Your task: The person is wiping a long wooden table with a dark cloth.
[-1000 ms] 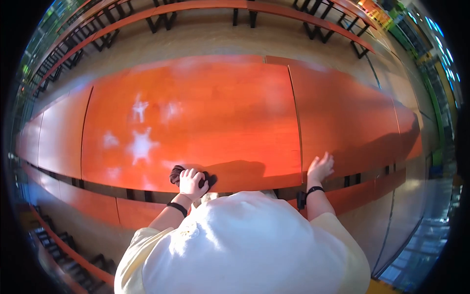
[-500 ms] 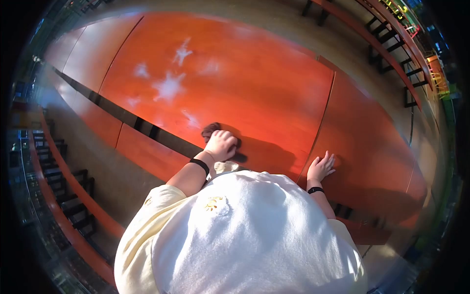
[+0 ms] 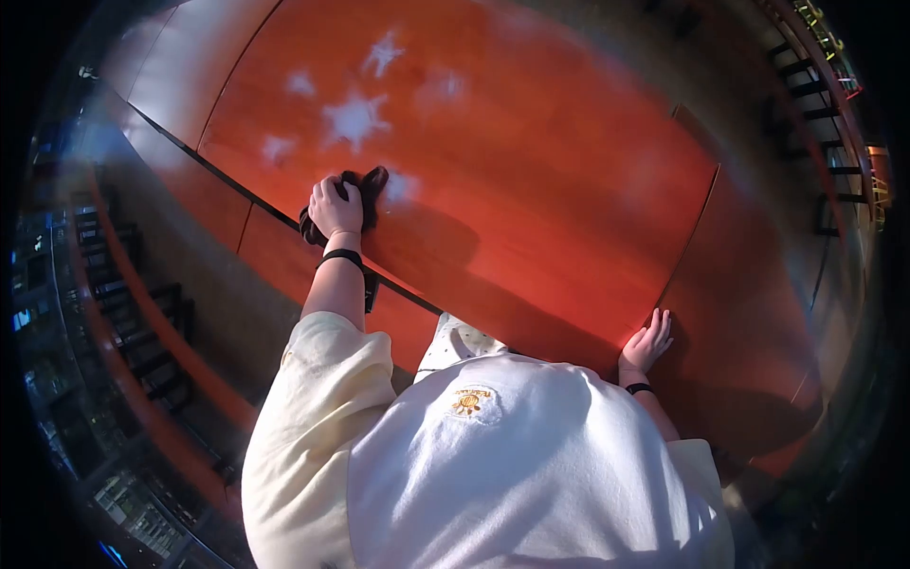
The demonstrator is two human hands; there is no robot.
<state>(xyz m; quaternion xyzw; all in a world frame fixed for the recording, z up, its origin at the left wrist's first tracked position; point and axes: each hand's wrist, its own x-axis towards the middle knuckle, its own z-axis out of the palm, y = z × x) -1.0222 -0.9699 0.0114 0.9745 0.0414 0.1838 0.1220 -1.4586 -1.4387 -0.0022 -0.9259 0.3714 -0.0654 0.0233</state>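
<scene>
My left hand [image 3: 336, 209] is closed round a bunched dark brown cloth [image 3: 373, 190], pressing it against the red-orange tabletop [image 3: 559, 190] close to the long near edge. Parts of the cloth stick out on both sides of the fingers. Further right, my right hand [image 3: 646, 345] lies with fingers stretched on the table near a seam between two tabletop sections, holding nothing. Each wrist has a dark band. Bright star-like patches of light fall on the table ahead of the cloth.
A narrow red bench [image 3: 275, 248] runs along the near side of the table. More benches with black legs stand at the left [image 3: 142, 322] and far right [image 3: 817, 114]. My pale shirt fills the lower middle.
My left hand has carried the cloth leftward and farther out along the near edge, and the arm is more extended. My right hand stays on the table as the view shifts.
</scene>
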